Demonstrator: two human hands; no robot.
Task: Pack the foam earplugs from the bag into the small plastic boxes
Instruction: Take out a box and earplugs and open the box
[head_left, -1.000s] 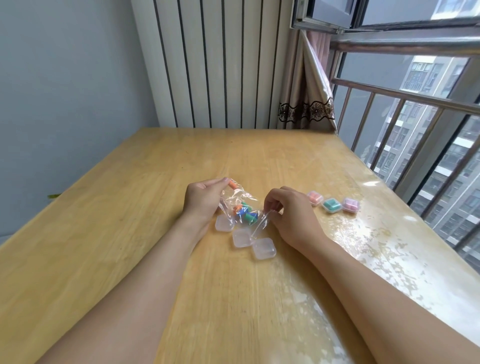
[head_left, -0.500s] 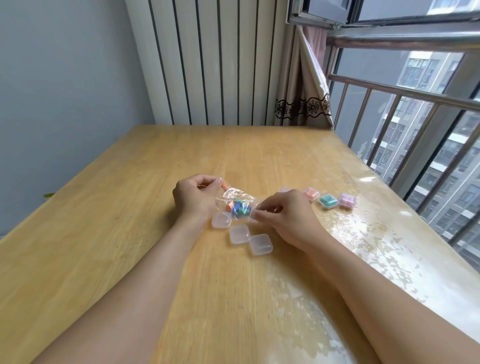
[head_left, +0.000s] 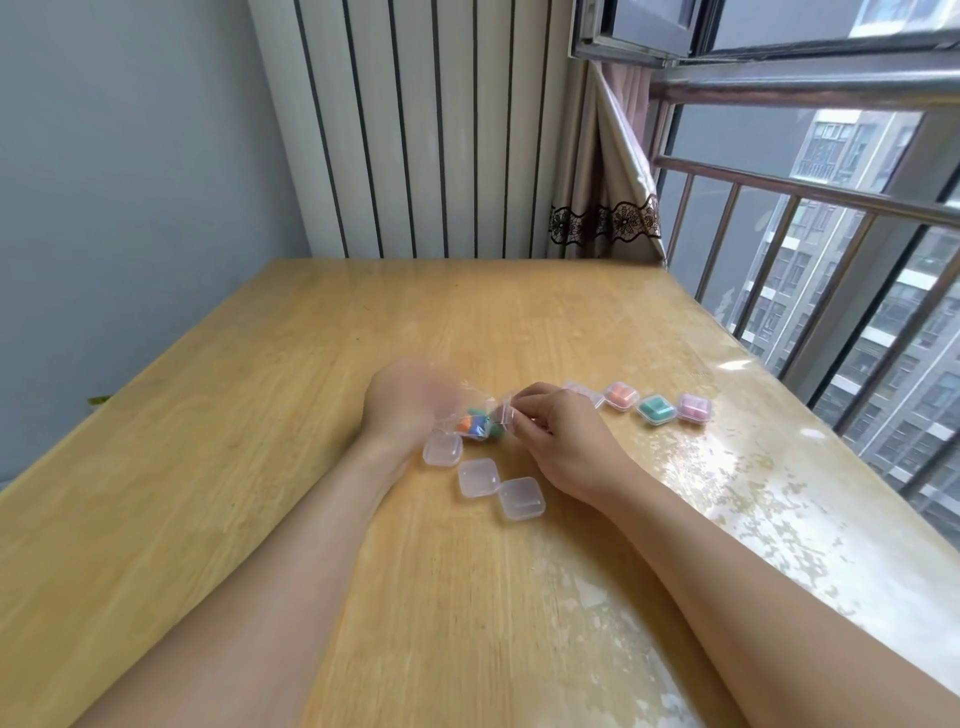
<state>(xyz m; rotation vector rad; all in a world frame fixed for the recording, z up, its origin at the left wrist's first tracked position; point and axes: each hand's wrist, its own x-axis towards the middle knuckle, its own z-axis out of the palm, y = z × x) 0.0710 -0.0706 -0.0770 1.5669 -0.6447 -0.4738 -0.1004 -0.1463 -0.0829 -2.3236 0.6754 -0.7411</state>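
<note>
A single wide-angle view from the person's head looks forward and down along the wooden desk (head_left: 260, 441). The desk's near edge lies out of frame; both forearms enter from the bottom. Beyond the desk's far edge stands a striped wall panel (head_left: 415, 130), left of the desk a grey wall (head_left: 130, 182), right of it a railing (head_left: 810, 197) with buildings behind. The desk's middle sits close to the camera

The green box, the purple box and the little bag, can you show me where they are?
green box (head_left: 657, 409): head view, middle of its lid.
purple box (head_left: 694, 408): head view, middle of its lid.
little bag (head_left: 475, 423): head view, on the clear plastic over the coloured earplugs inside.
</note>
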